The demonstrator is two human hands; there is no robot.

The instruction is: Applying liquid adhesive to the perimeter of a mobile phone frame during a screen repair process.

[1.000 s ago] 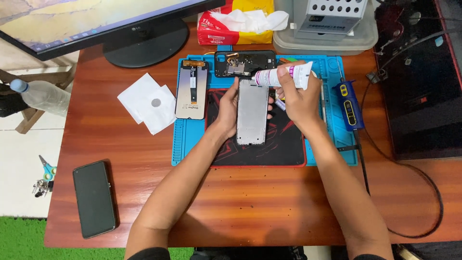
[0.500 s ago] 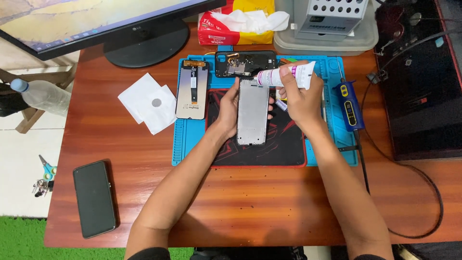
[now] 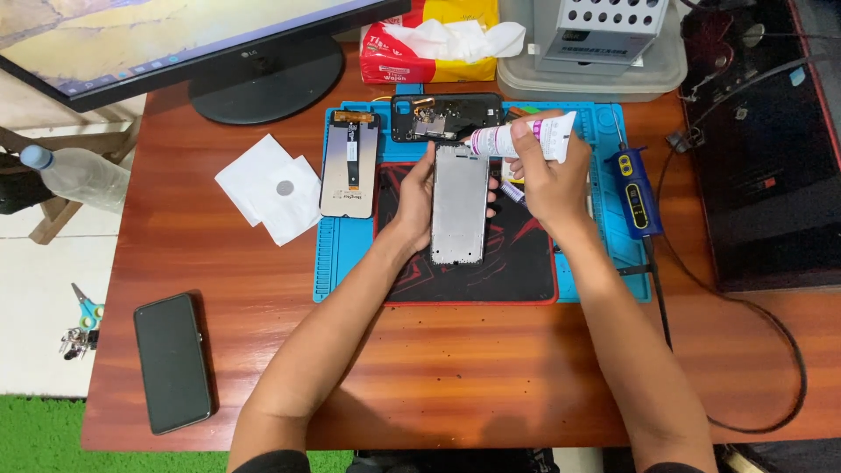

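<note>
My left hand [image 3: 414, 198] grips the left edge of a grey phone frame [image 3: 459, 206] and holds it flat above a black and red mat [image 3: 517, 263]. My right hand [image 3: 550, 180] holds a white glue tube with purple print [image 3: 522, 138], lying sideways with its nozzle at the frame's top right corner. A detached phone screen [image 3: 349, 166] lies face down on the blue work mat [image 3: 326, 271] to the left. A black phone back part with exposed board [image 3: 445, 116] rests just beyond the frame.
A blue electric screwdriver [image 3: 635, 193] with a cable lies right of my hand. White wipes [image 3: 270, 187] sit left of the mat, a black phone [image 3: 173, 363] near the front left. Monitor stand [image 3: 267, 81], tissue pack [image 3: 429, 39], grey device on a tray [image 3: 596, 35] stand behind. Water bottle [image 3: 74, 177] at left.
The glue tube's nozzle has shifted slightly left along the top edge of the frame. My left hand keeps its hold in the same spot.
</note>
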